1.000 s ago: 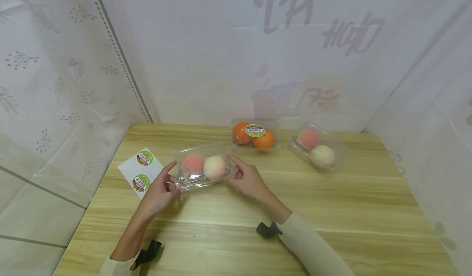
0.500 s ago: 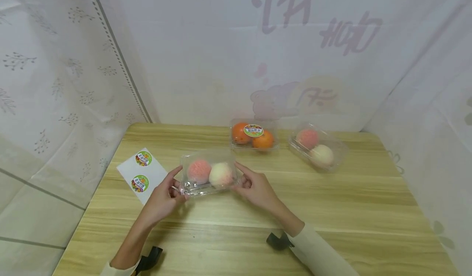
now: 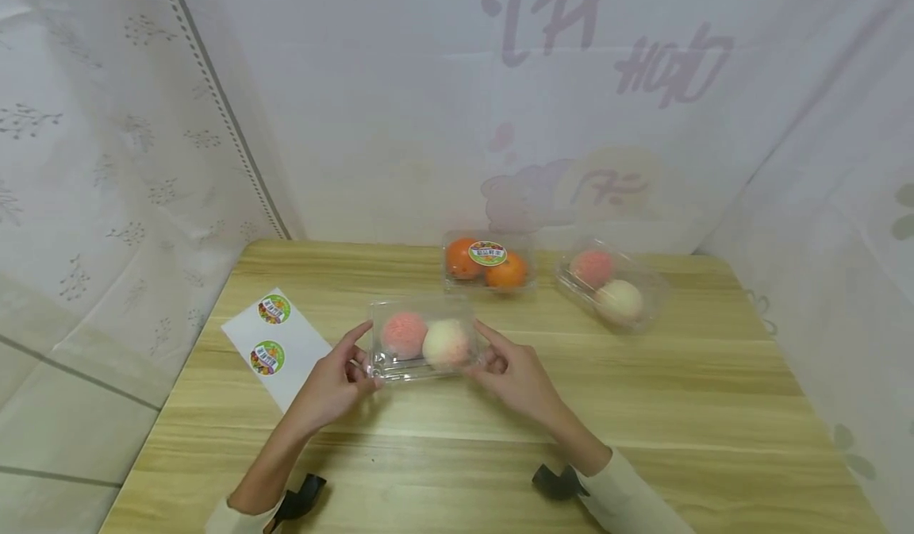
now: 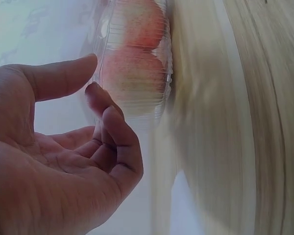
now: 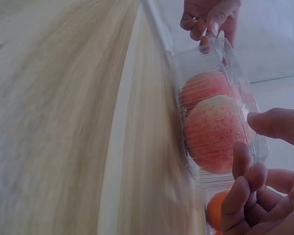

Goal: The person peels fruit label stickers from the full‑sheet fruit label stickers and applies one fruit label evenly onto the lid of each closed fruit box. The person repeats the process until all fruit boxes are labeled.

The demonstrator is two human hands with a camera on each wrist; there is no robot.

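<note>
A clear plastic clamshell fruit box [image 3: 389, 369] with two peaches inside, one pink [image 3: 405, 336] and one pale [image 3: 447, 345], is between both hands near the middle of the table. My left hand [image 3: 332, 383] pinches its left end with thumb and fingertips. At the opposite end, my right hand [image 3: 521, 379] grips the rim between thumb and curled fingers. The lid is down on the box, and no sticker shows on it. Both peaches appear through the ribbed wall [image 5: 215, 132] in the right wrist view. Whether the box touches the table is unclear.
Behind stands a clear box of two orange fruits with an oval label [image 3: 488, 253]. Another clear box [image 3: 646, 280] with two peaches sits to its right. A white sticker sheet [image 3: 300, 351] with two round labels lies left, partly under my left forearm. Curtains enclose the wooden table [image 3: 443, 470].
Both hands have carried the peach box to the right and a little towards me, keeping their grip. More of the sticker sheet shows now. The two boxes at the back stay put.
</note>
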